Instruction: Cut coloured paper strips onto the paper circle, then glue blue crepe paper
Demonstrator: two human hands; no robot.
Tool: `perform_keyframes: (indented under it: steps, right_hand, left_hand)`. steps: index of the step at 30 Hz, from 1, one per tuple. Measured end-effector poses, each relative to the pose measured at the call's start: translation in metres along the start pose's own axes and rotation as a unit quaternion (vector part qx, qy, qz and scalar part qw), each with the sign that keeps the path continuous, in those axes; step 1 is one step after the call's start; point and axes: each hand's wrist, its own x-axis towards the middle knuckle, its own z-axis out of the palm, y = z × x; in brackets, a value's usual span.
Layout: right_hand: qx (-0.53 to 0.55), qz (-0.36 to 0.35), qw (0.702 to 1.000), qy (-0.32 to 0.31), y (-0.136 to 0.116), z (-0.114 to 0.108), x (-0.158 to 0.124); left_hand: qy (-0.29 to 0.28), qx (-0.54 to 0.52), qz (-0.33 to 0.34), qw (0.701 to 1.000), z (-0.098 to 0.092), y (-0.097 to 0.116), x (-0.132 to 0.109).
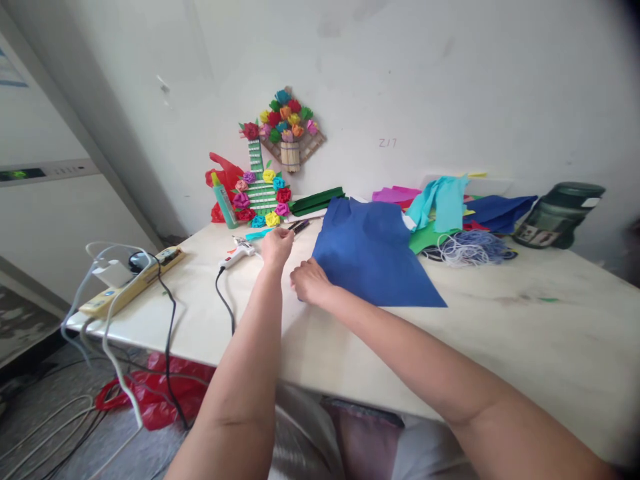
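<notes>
A large blue sheet (375, 253), like felt or crepe paper, lies on the table with its far edge raised and creased. My right hand (311, 281) is closed at the sheet's left edge, its fingers curled around that margin. Just beyond and to the left, my left hand (278, 248) has its fingers pressed together; what they hold, if anything, is hidden. Dark pens (301, 227) lie right by its fingertips. Left of that hand rests a white glue gun (239, 253) with a black cord, and a turquoise strip (259, 234) lies behind it.
A yellow power strip (131, 283) with trailing cables lies at the left table edge. Behind stand a green glue bottle (225, 203) and a flower-decorated craft (263, 190). At right are coloured sheets (440, 203), tangled string (467, 249) and a dark bottle (557, 215).
</notes>
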Motion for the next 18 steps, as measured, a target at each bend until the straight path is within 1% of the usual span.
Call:
perform_keyframes:
  steps: [2, 3, 4, 5, 7, 8, 10, 12, 13, 15, 18]
  right_hand:
    - [0.038, 0.027, 0.998, 0.029, 0.019, -0.007, -0.008]
    - [0.062, 0.04, 0.996, 0.042, 0.031, -0.011, -0.013]
    - [0.087, 0.062, 0.993, 0.057, 0.045, -0.016, -0.018]
    - [0.116, 0.086, 0.987, 0.074, 0.059, -0.021, -0.025]
    - [0.18, 0.143, 0.968, 0.1, 0.088, -0.027, -0.038]
    - [0.216, 0.175, 0.954, 0.113, 0.101, -0.029, -0.045]
    - [0.289, 0.215, 0.922, 0.139, 0.122, -0.029, -0.057]
    - [0.356, 0.234, 0.89, 0.163, 0.134, -0.027, -0.067]
    - [0.381, 0.238, 0.876, 0.172, 0.138, -0.025, -0.07]
    - [0.42, 0.238, 0.856, 0.183, 0.142, -0.023, -0.074]
    - [0.463, 0.231, 0.837, 0.181, 0.143, -0.021, -0.077]
  left_hand:
    - [0.022, -0.012, 0.024, 0.999, 0.0, 0.004, -0.001]
    - [0.021, -0.015, 0.039, 0.999, -0.001, 0.006, -0.002]
    - [0.003, -0.012, 0.058, 0.998, -0.001, 0.009, -0.004]
    - [-0.031, -0.006, 0.085, 0.996, 0.0, 0.014, -0.007]
    - [-0.136, 0.011, 0.16, 0.978, 0.002, 0.026, -0.017]
    - [-0.194, 0.019, 0.203, 0.96, 0.004, 0.033, -0.023]
    - [-0.283, 0.041, 0.271, 0.919, 0.01, 0.049, -0.038]
    - [-0.338, 0.068, 0.306, 0.888, 0.017, 0.064, -0.051]
    - [-0.354, 0.081, 0.318, 0.876, 0.02, 0.069, -0.057]
    - [-0.367, 0.101, 0.338, 0.861, 0.025, 0.078, -0.065]
    - [-0.375, 0.14, 0.362, 0.842, 0.029, 0.085, -0.075]
